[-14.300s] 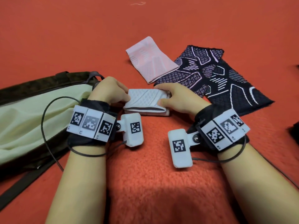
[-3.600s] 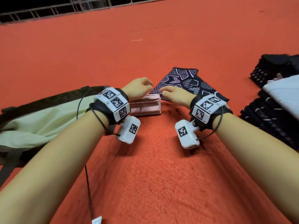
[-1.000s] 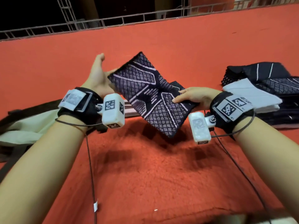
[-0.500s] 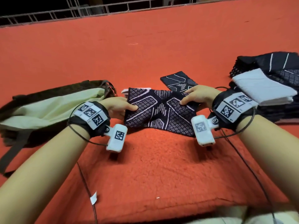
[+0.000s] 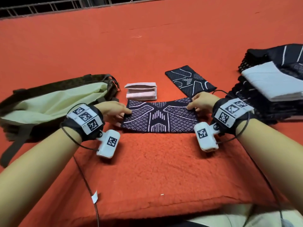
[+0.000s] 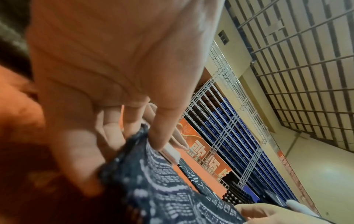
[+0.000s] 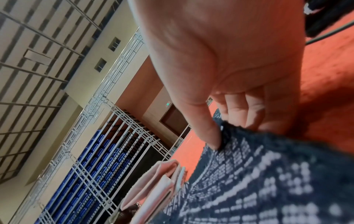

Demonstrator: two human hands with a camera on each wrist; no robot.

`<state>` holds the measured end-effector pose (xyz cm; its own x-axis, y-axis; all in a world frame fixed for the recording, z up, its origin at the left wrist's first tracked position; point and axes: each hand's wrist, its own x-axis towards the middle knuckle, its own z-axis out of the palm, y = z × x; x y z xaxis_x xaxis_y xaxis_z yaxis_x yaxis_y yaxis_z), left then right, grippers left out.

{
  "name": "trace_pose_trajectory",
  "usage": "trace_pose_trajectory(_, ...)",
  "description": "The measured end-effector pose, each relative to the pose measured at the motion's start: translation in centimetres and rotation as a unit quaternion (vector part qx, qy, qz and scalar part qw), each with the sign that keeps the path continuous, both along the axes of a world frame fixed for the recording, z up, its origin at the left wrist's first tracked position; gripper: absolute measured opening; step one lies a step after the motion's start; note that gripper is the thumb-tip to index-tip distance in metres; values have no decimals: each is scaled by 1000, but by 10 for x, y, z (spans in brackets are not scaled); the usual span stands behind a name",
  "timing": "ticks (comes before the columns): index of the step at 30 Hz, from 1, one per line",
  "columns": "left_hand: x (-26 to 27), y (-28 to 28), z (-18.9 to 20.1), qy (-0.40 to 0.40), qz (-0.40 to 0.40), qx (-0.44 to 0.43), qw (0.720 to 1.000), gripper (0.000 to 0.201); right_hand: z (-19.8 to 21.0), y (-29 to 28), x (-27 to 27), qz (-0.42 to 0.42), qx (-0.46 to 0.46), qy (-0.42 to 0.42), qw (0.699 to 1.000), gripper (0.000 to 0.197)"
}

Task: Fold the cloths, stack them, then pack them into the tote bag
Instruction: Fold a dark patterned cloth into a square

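Note:
A dark patterned cloth [image 5: 160, 117] lies flat and spread wide on the red carpet just in front of me. My left hand [image 5: 126, 112] pinches its left edge, thumb on top and fingers underneath [image 6: 149, 136]. My right hand [image 5: 191, 106] pinches its far right corner in the same way [image 7: 220, 136]. Just behind the cloth sits a small stack of folded pink and white cloths [image 5: 141, 93] [image 7: 153, 189]. A second dark patterned cloth [image 5: 190, 81] lies unfolded farther back. The tote bag [image 5: 54, 102] lies on its side at the left with its pale lining showing.
A pile of dark and white cloths [image 5: 270, 82] stands at the right, close to my right wrist. Cables run from both wrist cameras across the red carpet [image 5: 155, 169]. A metal railing [image 5: 65, 4] borders the far edge.
The dark cloth was held up in the air a second ago. It has come down onto the carpet and my hands have moved apart, stretching it flat and wide.

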<state>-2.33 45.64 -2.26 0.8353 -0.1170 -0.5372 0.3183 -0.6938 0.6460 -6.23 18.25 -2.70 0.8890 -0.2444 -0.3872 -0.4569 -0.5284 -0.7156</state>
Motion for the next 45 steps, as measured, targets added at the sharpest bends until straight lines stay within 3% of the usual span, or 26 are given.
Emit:
trace_pose_trajectory(5, 0, -13, 17, -53, -11, -59, 997, 8, 6, 3, -1, -7, 27, -14, 1000, 23)
trace_pose_trajectory(7, -2, -26, 25, -70, -30, -73, 994, 16, 7, 4, -2, -8, 33, -18, 999, 17)
trace_pose_trajectory(9, -4, -41, 31, -84, -48, -58, 994, 26, 8, 5, -3, -10, 44, -21, 999, 16)
trace_pose_trajectory(15, -7, -79, 36, -113, -119, 21, 986, 25, 6, 3, -6, -1, 15, 2, 1000, 14)
trace_pose_trajectory(20, -2, -75, 34, -160, -90, 87, 979, 20, 7, 0, -9, -13, 44, -22, 999, 21)
trace_pose_trajectory(23, 4, -64, 26, -230, -91, 209, 946, 60, 8, -1, -8, -37, 86, -58, 994, 28)
trace_pose_trajectory(24, 3, -62, 24, -244, -115, 238, 933, 64, 8, 0, -7, -39, 90, -64, 993, 27)
trace_pose_trajectory(26, 0, -65, 19, -228, -195, 252, 920, 61, 7, 2, -5, -39, 95, -78, 992, 24)
trace_pose_trajectory(30, -15, -82, 7, -125, -323, 171, 923, 65, 7, 7, -5, -32, 115, -96, 988, 16)
trace_pose_trajectory(32, -11, -91, -8, -85, -352, 224, 905, 78, 8, 9, -9, -16, 119, -88, 989, 5)
trace_pose_trajectory(34, -5, -95, -21, -65, -351, 303, 884, 87, 7, 8, -12, 3, 110, -59, 992, 20)
trace_pose_trajectory(38, -5, -99, -31, -37, -361, 352, 863, 91, 2, 5, -15, 33, 42, -23, 998, 25)
trace_pose_trajectory(40, -9, -98, -22, -25, -358, 322, 876, 88, 0, 1, -15, 26, 35, -14, 999, 16)
trace_pose_trajectory(41, -9, -96, -14, -12, -350, 272, 896, 81, 0, 0, -16, 21, 36, -13, 999, 9)
trace_pose_trajectory(43, -8, -88, 4, 22, -317, 127, 940, 54, 2, 0, -18, 11, 44, -22, 999, 6)
trace_pose_trajectory(45, -6, -76, 18, -7, -250, 31, 968, 27, 6, 2, -19, 0, 67, -41, 997, 11)
